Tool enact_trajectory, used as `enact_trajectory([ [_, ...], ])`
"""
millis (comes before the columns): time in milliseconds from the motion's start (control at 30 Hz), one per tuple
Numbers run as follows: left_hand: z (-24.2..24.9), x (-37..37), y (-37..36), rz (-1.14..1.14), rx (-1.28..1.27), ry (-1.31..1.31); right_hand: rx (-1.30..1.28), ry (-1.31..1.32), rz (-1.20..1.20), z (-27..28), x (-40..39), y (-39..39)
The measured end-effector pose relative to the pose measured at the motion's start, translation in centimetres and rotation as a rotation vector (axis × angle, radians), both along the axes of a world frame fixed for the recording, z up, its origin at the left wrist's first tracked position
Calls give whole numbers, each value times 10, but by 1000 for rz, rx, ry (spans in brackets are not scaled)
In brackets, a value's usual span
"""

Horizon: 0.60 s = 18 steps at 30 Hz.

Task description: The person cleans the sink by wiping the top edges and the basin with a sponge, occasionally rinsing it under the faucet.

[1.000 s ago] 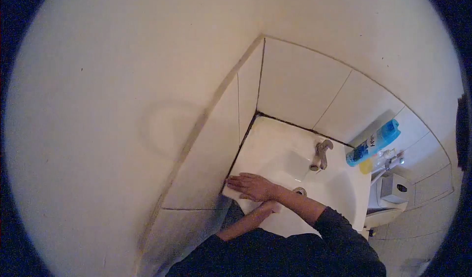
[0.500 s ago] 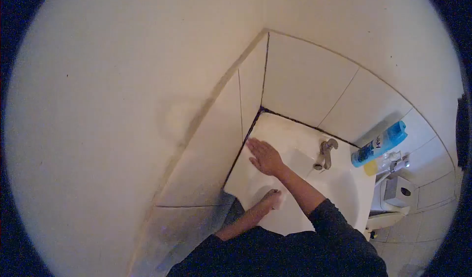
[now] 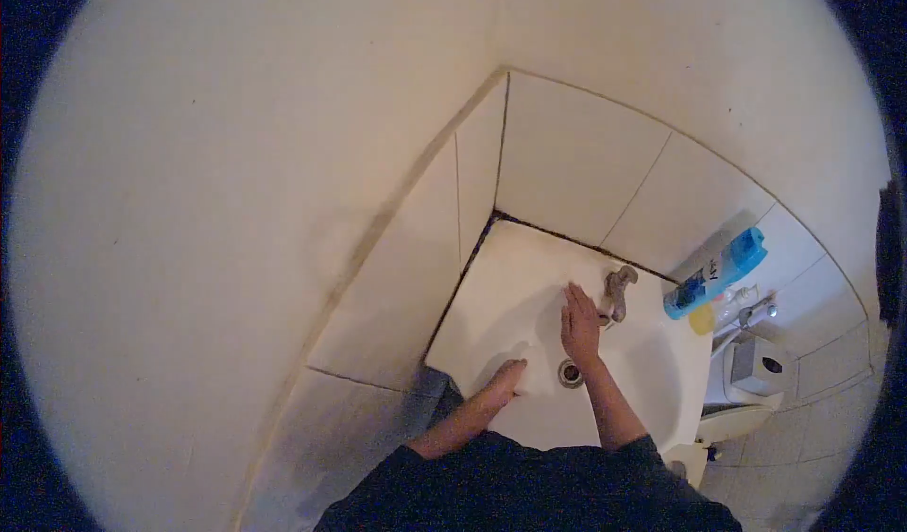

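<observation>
In the head view, my right hand lies with its fingers stretched out over the white sink, just left of the metal faucet. Nothing shows in it. The drain hole is right beside its wrist. My left hand is over the front left part of the basin, with its fingers bent together. Whether it holds anything is too small to make out.
A blue bottle stands at the sink's back right, with a yellow item beside it. Farther right are a white box with a dark hole and a toilet. Tiled walls border the sink.
My right hand has moved right, from the sink's left edge to beside the faucet. The drain hole now shows. My left hand has shifted slightly left.
</observation>
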<state>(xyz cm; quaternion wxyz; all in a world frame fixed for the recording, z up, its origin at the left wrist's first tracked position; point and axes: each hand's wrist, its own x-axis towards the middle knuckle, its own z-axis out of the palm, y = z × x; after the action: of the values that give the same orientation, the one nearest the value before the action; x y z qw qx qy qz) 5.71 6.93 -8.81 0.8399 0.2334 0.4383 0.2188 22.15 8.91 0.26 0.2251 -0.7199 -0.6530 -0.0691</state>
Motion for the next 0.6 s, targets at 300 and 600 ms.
enact_trajectory([
  [300, 5, 77, 12, -337, 57, -262, 6, 2457, -199, -16, 72, -45],
  [600, -10, 135, 28, -487, 107, -225, -402, 1177, -194, 47, 69, -73],
])
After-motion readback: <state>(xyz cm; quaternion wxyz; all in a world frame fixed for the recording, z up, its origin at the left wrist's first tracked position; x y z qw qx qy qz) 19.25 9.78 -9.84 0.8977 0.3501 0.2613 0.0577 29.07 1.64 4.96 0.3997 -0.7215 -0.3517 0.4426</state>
